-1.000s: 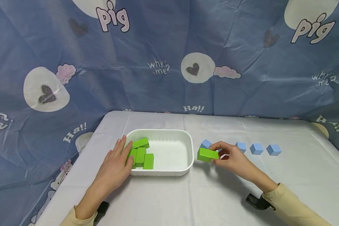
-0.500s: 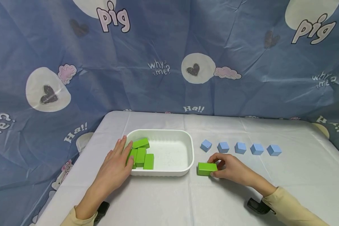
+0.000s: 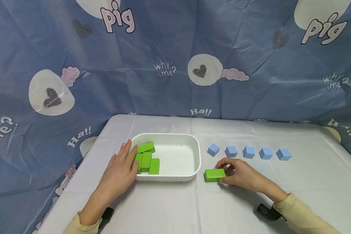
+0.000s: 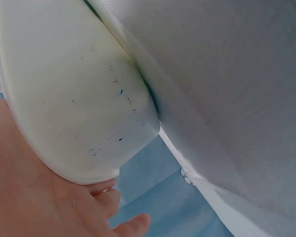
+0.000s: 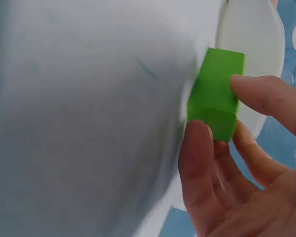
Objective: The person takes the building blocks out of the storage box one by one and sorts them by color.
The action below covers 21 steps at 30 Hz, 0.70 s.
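In the head view, my right hand (image 3: 244,175) pinches a green rectangular block (image 3: 214,175) at its right end. This block lies lengthwise on the white tablecloth, just right of the white tray (image 3: 178,178). The right wrist view shows thumb and fingers around the near end of the green block (image 5: 217,89). My left hand (image 3: 117,172) rests with straight fingers over the tray's left rim. Beneath and beside those fingers, several green blocks (image 3: 146,161) lie in the tray's left part, one partly hidden. The left wrist view has the tray's outer wall (image 4: 84,108) beside the hand.
Behind the right hand, several small blue cubes stand in a row, from the leftmost cube (image 3: 213,149) to the rightmost cube (image 3: 283,154). A blue printed curtain (image 3: 175,94) hangs behind the table (image 3: 169,208).
The right hand has brought the green block toward the near side, from in front of the leftmost blue cubes down onto the cloth. The left hand and tray have stayed put.
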Motion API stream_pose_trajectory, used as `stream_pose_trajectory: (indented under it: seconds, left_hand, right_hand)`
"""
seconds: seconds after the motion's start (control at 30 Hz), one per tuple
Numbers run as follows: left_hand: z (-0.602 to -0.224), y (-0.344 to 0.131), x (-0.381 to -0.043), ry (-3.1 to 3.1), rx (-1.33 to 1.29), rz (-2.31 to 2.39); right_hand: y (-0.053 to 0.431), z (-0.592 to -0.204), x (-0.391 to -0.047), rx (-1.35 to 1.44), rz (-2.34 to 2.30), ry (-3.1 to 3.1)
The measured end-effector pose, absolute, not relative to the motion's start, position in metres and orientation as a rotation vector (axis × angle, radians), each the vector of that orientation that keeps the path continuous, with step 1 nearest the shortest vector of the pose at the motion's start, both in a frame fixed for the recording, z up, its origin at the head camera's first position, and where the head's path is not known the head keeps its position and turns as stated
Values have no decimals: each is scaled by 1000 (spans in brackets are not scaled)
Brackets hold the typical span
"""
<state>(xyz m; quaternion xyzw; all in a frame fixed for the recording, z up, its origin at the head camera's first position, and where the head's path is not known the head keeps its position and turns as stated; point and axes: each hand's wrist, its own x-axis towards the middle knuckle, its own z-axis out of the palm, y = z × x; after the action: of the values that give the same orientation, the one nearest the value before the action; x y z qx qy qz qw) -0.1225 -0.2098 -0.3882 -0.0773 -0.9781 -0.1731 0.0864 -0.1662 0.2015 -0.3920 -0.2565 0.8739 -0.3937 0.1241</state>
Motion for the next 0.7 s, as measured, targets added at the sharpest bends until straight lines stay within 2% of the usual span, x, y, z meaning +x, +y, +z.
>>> stream_pose_trajectory:
  seconds: [0.47,0.7]
  left_hand:
    - [-389,-211,-123,-2912,-213,-437]
    - [-390,-210,-122,-2922,-217,-473]
  right_hand:
    - [207,-366,-168,-695,-1306,2622]
    - [189,-357,-169,-798,-1443,2517]
